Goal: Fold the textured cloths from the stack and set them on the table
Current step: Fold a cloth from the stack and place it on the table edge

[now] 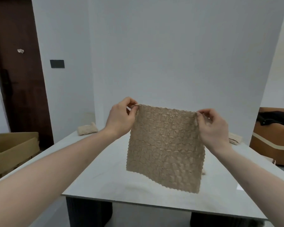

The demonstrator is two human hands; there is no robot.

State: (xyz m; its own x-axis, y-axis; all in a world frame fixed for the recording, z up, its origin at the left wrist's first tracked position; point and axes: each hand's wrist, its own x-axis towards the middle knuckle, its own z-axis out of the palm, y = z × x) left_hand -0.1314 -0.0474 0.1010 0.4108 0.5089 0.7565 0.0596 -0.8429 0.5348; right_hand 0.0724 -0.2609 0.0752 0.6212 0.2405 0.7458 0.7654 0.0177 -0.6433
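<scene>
Both hands — left hand (120,117), right hand (214,126) — pinch the top corners of a tan textured cloth (166,148). It hangs open above the table (95,177) — folded cloth (87,129) at far left.

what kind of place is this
Probably a room in a home: a pale table against a white wall, a dark wooden door at left, and an open cardboard box beside the table.
</scene>
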